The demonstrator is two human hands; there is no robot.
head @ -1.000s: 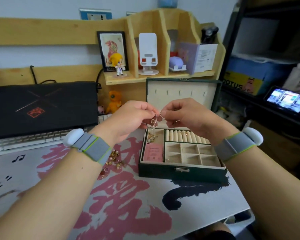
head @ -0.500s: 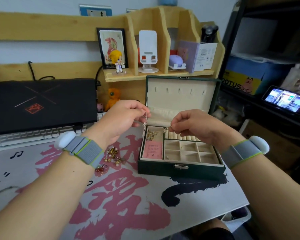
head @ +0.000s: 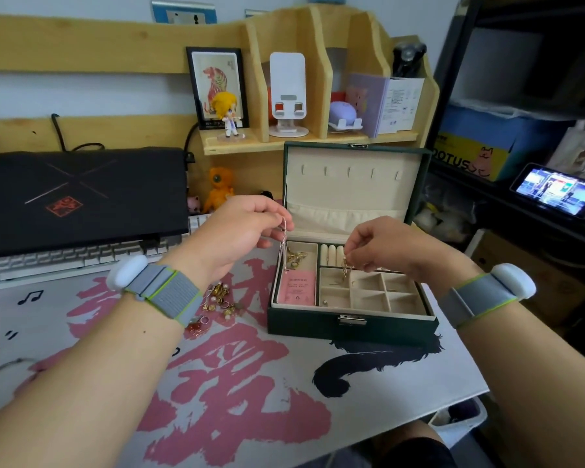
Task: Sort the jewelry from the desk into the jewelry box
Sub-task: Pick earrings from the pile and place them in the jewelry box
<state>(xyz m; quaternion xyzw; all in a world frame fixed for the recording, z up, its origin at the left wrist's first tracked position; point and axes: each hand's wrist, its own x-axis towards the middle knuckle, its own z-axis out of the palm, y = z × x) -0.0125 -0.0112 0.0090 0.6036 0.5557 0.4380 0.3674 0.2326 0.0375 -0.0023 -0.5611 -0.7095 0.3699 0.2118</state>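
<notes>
A dark green jewelry box (head: 352,327) stands open on the desk mat, its cream lid upright. My left hand (head: 237,231) pinches a long silver earring (head: 283,249) that dangles over the box's left edge. Over the small back-left compartment, my right hand (head: 382,246) holds a gold earring (head: 346,268) by its top. Gold pieces (head: 296,258) lie in the long left compartment above a pink card (head: 296,287). A pile of loose jewelry (head: 218,304) sits on the mat, just left of the box and partly hidden by my left wrist.
A keyboard (head: 65,260) and a black covered laptop (head: 81,194) sit at the back left. A wooden shelf (head: 311,138) with figurines and a phone stand rises behind the box. A dark rack with a lit phone (head: 559,190) stands on the right.
My hands have pulled apart, each with one earring. The right hand has dropped down to the small compartments; the left stays over the box's left edge.
</notes>
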